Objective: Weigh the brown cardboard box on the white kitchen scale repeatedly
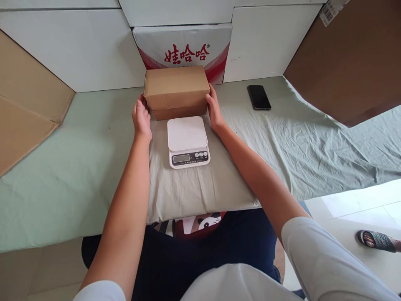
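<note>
Person had on a white short-sleeved tee (316,251), arms bare from the sleeves down to both hands, plus dark navy bottoms (188,259), with a red panda-print bit (200,221) showing at the lap.
</note>
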Motion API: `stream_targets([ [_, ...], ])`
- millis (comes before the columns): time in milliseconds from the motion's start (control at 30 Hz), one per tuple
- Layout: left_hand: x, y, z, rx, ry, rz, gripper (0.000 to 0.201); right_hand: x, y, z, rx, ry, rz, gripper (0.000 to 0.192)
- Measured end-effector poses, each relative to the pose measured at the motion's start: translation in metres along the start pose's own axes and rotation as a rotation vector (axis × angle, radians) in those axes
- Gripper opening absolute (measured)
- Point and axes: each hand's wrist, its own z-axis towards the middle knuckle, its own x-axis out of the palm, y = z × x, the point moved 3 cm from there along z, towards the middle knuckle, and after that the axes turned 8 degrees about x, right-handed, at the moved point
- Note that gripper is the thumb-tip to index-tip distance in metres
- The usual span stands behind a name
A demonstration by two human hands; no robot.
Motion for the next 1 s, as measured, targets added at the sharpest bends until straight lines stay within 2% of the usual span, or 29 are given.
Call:
stream_targets([
  [133, 0.000, 0.000, 0.000, -0.008, 0.004, -0.020, 0.094, 0.002, 0.004, -0.003, 0.014, -0.006, -0.001, 0.113],
  [333, 0.001, -0.002, -0.001, -0.009, -0.009, -0.051, 0.094, 0.005, 0.010, -0.006, 0.010, -0.016, -0.011, 0.124],
  [500, 0.004, -0.002, -0.001, -0.005, 0.010, -0.065, 0.093, 0.005, 0.009, -0.004, 0.008, -0.005, -0.003, 0.118],
  [633, 0.010, -0.005, -0.005, 0.021, -0.026, -0.070, 0.096, 0.005, 0.008, -0.003, 0.005, -0.006, 0.047, 0.113],
  [733, 0.015, -0.006, -0.007, 0.015, -0.048, -0.093, 0.089, 0.006, 0.008, -0.002, -0.007, 0.011, 0.047, 0.111],
  [900, 0.016, -0.003, -0.007, -0.006, -0.061, -0.099, 0.096, 0.008, 0.010, -0.003, 0.002, 0.008, 0.002, 0.115],
  [1000, 0.015, -0.001, -0.007, -0.007, -0.051, -0.094, 0.093, 0.010, 0.013, -0.004, 0.016, 0.007, 0.017, 0.115],
])
